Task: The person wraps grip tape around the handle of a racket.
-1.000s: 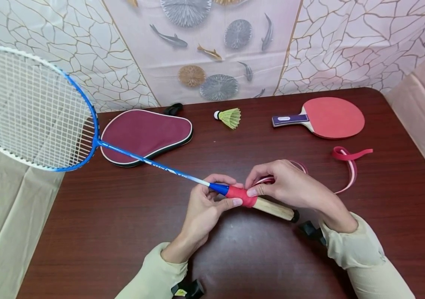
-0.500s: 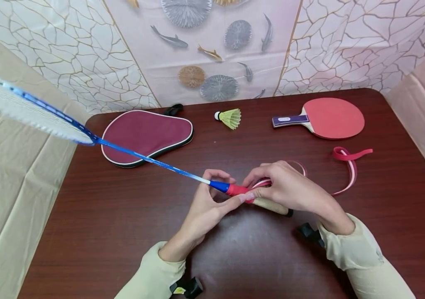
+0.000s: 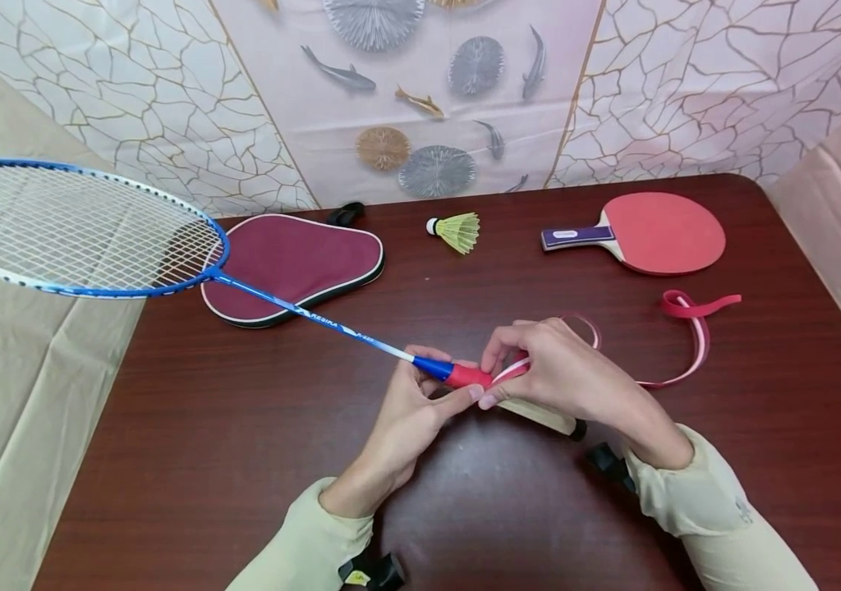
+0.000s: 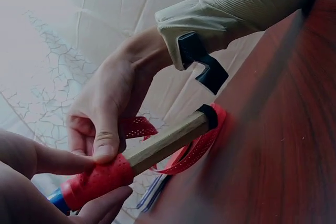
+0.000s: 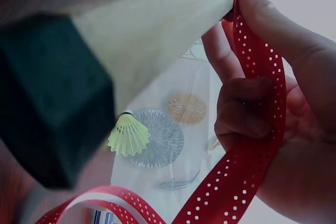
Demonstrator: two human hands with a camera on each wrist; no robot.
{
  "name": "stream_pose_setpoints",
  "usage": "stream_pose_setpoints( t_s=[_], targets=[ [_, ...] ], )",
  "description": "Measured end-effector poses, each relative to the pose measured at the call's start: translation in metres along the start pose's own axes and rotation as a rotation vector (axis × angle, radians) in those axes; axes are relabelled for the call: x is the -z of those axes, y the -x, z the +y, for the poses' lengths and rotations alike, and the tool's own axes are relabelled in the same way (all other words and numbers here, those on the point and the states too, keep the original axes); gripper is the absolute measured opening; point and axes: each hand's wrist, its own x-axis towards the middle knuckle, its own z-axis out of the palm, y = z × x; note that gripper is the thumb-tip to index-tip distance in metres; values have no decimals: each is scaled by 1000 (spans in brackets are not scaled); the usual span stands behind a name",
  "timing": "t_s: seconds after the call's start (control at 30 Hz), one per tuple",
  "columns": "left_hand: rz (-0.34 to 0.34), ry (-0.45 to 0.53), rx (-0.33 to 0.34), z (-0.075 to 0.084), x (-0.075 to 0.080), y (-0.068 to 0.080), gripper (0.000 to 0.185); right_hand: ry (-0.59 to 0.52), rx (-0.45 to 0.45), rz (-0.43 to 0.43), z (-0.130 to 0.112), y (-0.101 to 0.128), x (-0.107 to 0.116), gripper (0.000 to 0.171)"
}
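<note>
Red tape (image 3: 687, 328) is running through your right hand (image 3: 561, 369), which is arching over the wooden handle (image 3: 539, 414) with its fingers curled, pinching the strip against the wrapped part of the grip. Your left hand (image 3: 409, 410) is coming up from below, thumb and fingers closing around the top of that same handle, just where the blue shaft begins. You are holding one badminton racket (image 3: 95, 234) this way, its strung head sticking out far to the left of your grip and hanging past the table edge. The loose tail of the tape is trailing away to the right of your hands and lying on the table (image 3: 243, 460).

Beyond your grip you are facing one yellow shuttlecock (image 3: 453, 231), one red table tennis paddle (image 3: 650, 234) further right, and one maroon paddle cover (image 3: 291, 267) off to the left, under the racket's shaft. All are resting on a dark reddish wooden table. Behind it a patterned wall covering (image 3: 428, 90) with fish and cracked lines is hanging, and beige cloth (image 3: 14, 394) is draping at the left side.
</note>
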Motion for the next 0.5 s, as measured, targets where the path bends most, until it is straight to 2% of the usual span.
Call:
stream_pose_setpoints(
  t_s=[0.2, 0.33, 0.5],
  targets=[
    [-36, 46, -67, -5, -5, 0, 51, 70, 14, 30, 0, -1, -1, 35],
    [-16, 23, -111, -8, -7, 1, 50, 74, 17, 31, 0, -1, -2, 37],
    [-6, 93, -80, -8, -8, 4, 55, 93, 15, 39, -1, -1, -5, 38]
  ],
)
